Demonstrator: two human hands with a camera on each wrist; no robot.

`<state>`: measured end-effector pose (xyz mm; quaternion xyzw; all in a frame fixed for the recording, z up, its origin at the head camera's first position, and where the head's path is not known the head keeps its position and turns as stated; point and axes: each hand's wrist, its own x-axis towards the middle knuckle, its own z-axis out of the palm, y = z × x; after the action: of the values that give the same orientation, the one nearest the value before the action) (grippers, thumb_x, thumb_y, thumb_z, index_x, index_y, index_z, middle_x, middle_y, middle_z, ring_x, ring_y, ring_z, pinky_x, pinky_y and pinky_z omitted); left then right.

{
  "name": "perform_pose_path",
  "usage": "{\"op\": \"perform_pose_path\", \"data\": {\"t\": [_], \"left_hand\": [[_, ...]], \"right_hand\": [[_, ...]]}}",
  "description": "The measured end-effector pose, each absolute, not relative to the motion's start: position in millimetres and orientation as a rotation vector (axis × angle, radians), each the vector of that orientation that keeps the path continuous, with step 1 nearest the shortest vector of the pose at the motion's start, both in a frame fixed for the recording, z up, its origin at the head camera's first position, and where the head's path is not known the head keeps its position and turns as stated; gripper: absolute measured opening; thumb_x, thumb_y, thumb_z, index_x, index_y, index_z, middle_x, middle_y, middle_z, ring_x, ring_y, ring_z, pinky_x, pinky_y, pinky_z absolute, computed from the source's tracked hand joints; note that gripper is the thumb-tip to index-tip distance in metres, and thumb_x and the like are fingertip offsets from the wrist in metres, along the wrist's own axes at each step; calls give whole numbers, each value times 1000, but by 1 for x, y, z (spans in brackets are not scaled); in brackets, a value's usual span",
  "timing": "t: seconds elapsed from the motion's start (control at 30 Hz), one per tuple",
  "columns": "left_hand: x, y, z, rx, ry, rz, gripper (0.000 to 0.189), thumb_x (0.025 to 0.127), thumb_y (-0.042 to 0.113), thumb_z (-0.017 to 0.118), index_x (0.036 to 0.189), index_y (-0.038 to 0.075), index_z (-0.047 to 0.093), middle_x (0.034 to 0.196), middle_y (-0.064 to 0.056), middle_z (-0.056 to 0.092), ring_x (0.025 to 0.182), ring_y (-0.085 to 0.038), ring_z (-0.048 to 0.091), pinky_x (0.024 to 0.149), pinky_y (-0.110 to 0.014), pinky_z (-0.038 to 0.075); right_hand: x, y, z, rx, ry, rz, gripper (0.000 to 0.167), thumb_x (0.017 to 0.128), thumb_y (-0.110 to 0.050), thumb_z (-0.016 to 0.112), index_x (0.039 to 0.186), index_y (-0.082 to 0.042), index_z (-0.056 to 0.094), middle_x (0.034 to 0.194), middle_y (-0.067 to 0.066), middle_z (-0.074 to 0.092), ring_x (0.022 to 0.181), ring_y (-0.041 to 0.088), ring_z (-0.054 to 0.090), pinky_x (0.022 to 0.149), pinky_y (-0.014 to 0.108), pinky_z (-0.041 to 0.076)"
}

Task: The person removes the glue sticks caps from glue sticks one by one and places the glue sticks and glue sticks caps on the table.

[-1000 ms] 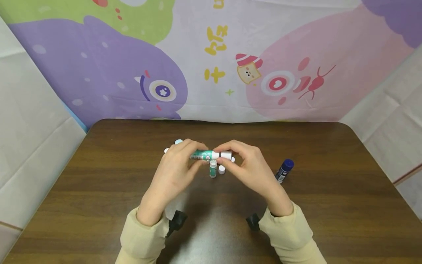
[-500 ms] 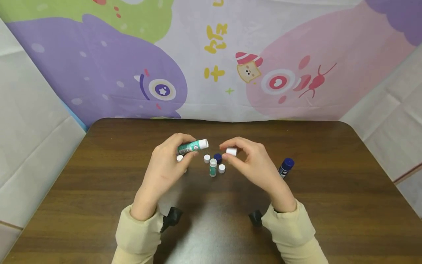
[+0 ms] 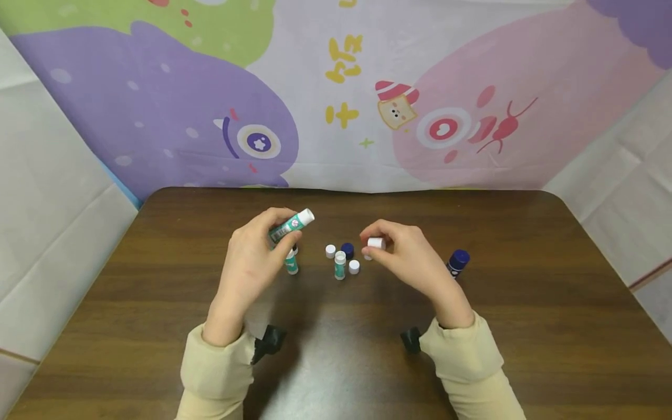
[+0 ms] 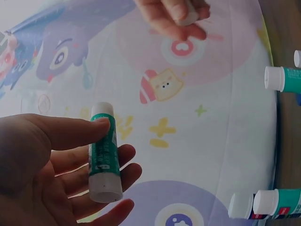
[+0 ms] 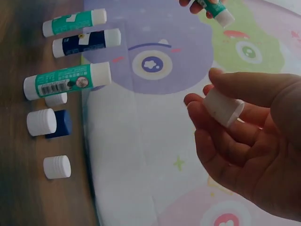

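Note:
My left hand (image 3: 249, 256) grips a green glue stick (image 3: 290, 226) above the table, its white uncapped end tilted up to the right. In the left wrist view the thumb lies along the green label (image 4: 104, 146). A small white cap (image 3: 375, 244) is pinched between thumb and fingers of my right hand (image 3: 412, 265), apart from the stick. Between the hands, a capless green glue stick (image 3: 340, 267) stands upright. Another green glue stick (image 3: 291, 262) stands half hidden behind the left hand, with a navy-labelled stick (image 5: 87, 42) beside it in the right wrist view.
Near the middle stick lie a navy cap (image 3: 347, 250) and loose white caps (image 3: 354, 267), one partly behind the right hand. A capped navy glue stick (image 3: 458, 261) stands right of the right wrist. A patterned cloth (image 3: 341, 163) hangs behind the brown table (image 3: 525, 303).
The right hand has pulled the white cap off the glue stick. Both hands have drawn apart, the left moving left with the stick, the right slightly right with the cap.

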<state>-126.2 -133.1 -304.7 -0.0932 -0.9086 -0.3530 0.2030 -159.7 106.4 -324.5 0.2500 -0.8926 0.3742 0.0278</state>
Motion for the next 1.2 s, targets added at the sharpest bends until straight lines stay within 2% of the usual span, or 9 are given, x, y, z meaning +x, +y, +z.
{"op": "perform_pose_path", "data": {"t": [0.17,0.37,0.47,0.57,0.77,0.9,1.2], "left_hand": [[-128,-141,-306,-216,-2574,-975,20,79,17,68,98,14,62,85,-1,69,74,-17,62,67,-35,43],[-132,-149,-309,-179,-2665,-937,19,79,14,64,97,9,58,92,-6,67,76,-22,59,68,-38,42],[-136,-152,-313,-183,-2691,-924,20,77,11,63,95,6,59,92,-9,62,84,-25,55,73,-38,40],[-139,-156,-317,-182,-2726,-909,20,75,11,63,93,5,60,89,-8,58,81,-24,51,73,-36,38],[-143,-163,-323,-149,-2812,-830,21,76,14,62,95,4,59,85,-8,58,71,-21,52,65,-35,40],[-145,-166,-328,-159,-2862,-770,19,75,12,62,92,3,58,80,-9,58,72,-23,54,65,-38,41],[-150,-171,-339,-195,-2955,-668,15,71,3,59,85,2,58,80,-11,61,74,-29,57,68,-46,44]], "right_hand": [[-163,107,-329,730,-2815,1105,12,81,-17,68,92,-12,65,85,-2,65,70,11,53,63,26,44],[-168,108,-338,686,-2892,1054,12,80,-18,68,89,-11,67,88,1,63,74,14,55,67,29,46],[-172,107,-344,683,-2934,1007,12,81,-19,67,90,-11,69,91,2,64,79,16,57,71,31,47],[-176,106,-349,675,-2979,967,13,81,-19,66,91,-11,70,94,3,65,82,17,58,72,32,47],[-182,104,-357,641,-3049,930,17,80,-15,67,94,-8,70,96,8,64,84,19,58,73,33,49],[-185,104,-362,624,-3094,883,21,79,-14,67,98,-4,69,97,11,62,88,22,58,75,35,49],[-186,104,-370,642,-3202,755,30,79,-3,56,107,5,64,105,19,54,93,26,53,84,39,45]]}}
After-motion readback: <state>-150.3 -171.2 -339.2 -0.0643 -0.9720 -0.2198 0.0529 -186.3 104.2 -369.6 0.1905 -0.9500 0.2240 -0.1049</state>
